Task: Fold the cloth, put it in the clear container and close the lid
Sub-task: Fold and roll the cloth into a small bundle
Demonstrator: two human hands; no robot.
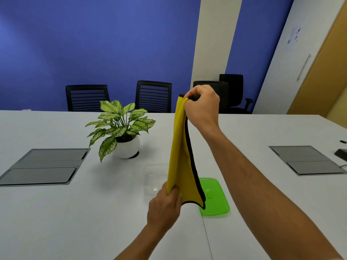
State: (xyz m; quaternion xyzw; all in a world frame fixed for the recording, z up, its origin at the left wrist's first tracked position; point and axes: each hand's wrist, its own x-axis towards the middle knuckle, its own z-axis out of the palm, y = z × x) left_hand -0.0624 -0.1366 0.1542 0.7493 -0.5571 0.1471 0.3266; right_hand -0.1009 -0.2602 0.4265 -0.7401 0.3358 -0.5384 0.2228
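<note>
A yellow cloth (181, 156) with a dark edge hangs vertically in the air, doubled over lengthwise. My right hand (203, 107) pinches its top end high above the table. My left hand (165, 205) grips its lower left corner. Behind the cloth, the clear container (153, 178) stands open on the white table, partly hidden. Its green lid (216, 199) lies flat on the table to the right of it, partly covered by the cloth's lower corner.
A potted plant (122, 128) in a white pot stands behind and left of the container. Grey cable hatches are set into the white table (75, 212) at left (43, 166) and right (308, 159). Black chairs line the far edge. A dark device (340, 154) lies at far right.
</note>
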